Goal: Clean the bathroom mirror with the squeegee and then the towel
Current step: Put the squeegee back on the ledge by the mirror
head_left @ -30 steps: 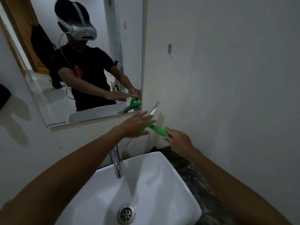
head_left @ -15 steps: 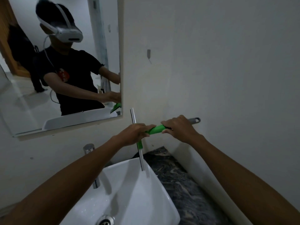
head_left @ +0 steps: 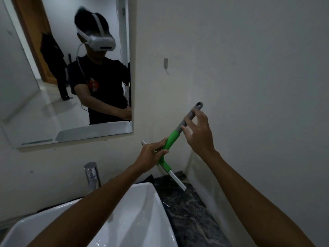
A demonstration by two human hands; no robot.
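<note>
The squeegee is now tilting upward beside the mirror, no longer level over the counter. The left hand is pinching it near the blade, while the right hand is loosening, fingers spread, readying a first stroke.

Mirror on wall, above sink. Tap behind sink. Squeegee right of mirror, over counter.

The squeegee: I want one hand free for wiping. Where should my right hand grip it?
Probably the grey handle end of the squeegee, wrapped from the right, where the right hand sits half open. The handle tilts up-right, and the left hand covers the green neck.
</note>
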